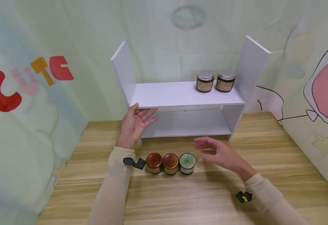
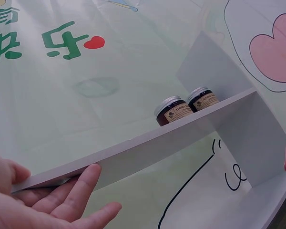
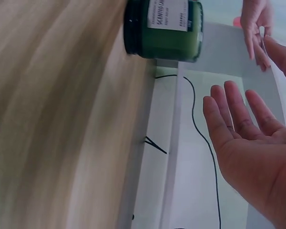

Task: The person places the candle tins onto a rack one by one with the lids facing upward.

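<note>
At the front left end of a white two-tier shelf point(image 1: 164, 93), my left hand point(image 1: 134, 125) grips the edge of the upper board. The left wrist view shows the thumb point(image 2: 20, 172) above that board and the fingers below it. My right hand point(image 1: 220, 154) hovers with loosely bent fingers, holding nothing, just right of a green scented candle jar point(image 1: 187, 161). Left of the green jar stand an amber jar point(image 1: 171, 162) and a reddish-brown jar point(image 1: 154, 161), in a row on the table. The right wrist view shows the green jar apart from the hand.
Two dark jars with silver lids, the left one point(image 1: 204, 81) and the right one point(image 1: 225, 80), stand on the upper board's right end. Upright side panels rise at both ends of the shelf. Behind the wooden table point(image 1: 164, 200) hangs a printed cloth backdrop point(image 1: 158, 37).
</note>
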Tool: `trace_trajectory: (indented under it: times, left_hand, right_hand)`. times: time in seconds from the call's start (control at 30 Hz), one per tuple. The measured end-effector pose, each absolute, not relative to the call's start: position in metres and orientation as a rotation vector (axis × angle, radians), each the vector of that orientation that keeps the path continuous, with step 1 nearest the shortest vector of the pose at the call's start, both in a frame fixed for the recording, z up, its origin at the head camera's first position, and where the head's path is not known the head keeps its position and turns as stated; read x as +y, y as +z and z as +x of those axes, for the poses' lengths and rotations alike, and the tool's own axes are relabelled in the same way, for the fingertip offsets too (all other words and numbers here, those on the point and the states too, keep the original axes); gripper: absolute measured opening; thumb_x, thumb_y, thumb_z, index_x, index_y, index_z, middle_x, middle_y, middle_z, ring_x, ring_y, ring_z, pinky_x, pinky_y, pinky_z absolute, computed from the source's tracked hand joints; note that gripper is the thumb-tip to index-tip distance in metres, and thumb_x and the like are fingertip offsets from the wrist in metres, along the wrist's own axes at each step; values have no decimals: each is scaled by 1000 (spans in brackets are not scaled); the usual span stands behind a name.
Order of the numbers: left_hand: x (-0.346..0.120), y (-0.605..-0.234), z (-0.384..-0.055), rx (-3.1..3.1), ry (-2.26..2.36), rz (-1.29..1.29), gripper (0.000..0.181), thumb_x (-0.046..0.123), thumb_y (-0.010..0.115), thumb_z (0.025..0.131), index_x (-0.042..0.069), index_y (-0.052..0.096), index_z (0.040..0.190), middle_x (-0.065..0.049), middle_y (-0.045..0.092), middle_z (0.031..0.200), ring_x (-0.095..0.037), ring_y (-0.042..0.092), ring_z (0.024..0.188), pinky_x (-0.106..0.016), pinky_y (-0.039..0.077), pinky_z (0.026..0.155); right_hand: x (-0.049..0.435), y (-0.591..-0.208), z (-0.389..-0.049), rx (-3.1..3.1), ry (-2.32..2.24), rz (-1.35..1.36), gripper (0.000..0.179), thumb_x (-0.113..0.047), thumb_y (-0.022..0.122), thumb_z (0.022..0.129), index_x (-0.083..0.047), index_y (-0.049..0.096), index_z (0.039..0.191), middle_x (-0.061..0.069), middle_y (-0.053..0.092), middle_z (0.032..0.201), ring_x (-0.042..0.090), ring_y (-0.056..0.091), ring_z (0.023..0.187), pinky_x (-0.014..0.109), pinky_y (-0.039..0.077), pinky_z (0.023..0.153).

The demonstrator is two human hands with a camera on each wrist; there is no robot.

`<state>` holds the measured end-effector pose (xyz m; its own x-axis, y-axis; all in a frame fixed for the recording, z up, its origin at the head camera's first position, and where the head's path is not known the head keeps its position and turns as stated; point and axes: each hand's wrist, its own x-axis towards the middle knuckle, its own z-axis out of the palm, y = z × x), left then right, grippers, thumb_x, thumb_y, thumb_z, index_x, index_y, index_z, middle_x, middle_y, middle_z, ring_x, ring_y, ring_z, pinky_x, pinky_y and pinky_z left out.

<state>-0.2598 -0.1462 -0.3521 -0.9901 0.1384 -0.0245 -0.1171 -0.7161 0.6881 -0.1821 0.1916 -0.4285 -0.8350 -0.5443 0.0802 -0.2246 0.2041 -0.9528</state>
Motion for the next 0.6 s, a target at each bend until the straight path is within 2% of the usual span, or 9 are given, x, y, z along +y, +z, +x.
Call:
trace_trajectory:
  times: [0.23,0.33,0.6]
  left_hand:
    - [-146,-354,-258,1115,2789,29,30,30,44,110,4,56,118,-15,76,106,-34,66,120,-62,39,110]
    - [-146,-354,-257,1110,2792,35,30,30,44,110,4,56,118,-14,76,106,-33,69,115,-62,38,111]
    - [-147,-352,-258,1111,2788,50,30,30,44,110,4,56,117,-14,76,105,-32,70,115,-62,38,111]
  right_hand:
    - [183,-440,-182,2149,-1669,-741,72,-10,82,85,-6,47,147,24,52,146,47,49,134,55,42,111]
    - [181,-443,-182,2149,-1652,-744,74,-11,83,85,-3,44,148,25,51,146,45,51,133,56,42,111]
    - [175,-445,-184,2167,-1608,-740,74,-16,84,85,-8,45,148,19,53,146,35,54,131,53,43,112]
